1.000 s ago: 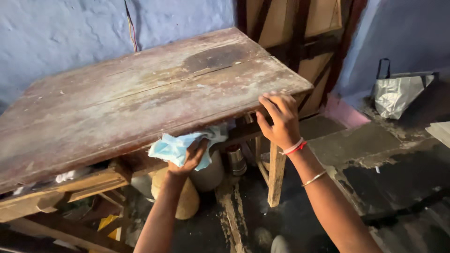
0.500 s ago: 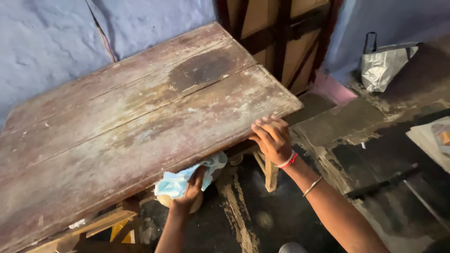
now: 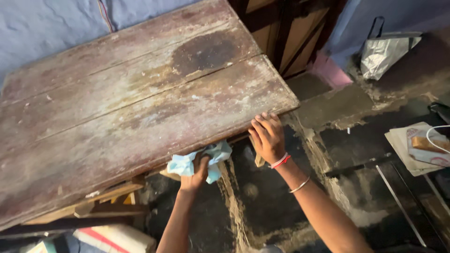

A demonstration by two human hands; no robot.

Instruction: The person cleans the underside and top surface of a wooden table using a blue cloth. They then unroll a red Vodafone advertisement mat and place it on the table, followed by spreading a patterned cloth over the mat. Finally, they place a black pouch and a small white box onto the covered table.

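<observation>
The left hand (image 3: 196, 169) is still clamping its fingers around the light blue cloth (image 3: 199, 160) beneath the wooden table's (image 3: 140, 103) edge, now closer to the right hand (image 3: 267, 137), whose fingers keep gripping that edge.

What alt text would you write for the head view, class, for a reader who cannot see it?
A person's left hand presses a light blue cloth against the front edge of a worn wooden table, while the right hand grasps that edge near the corner.
</observation>
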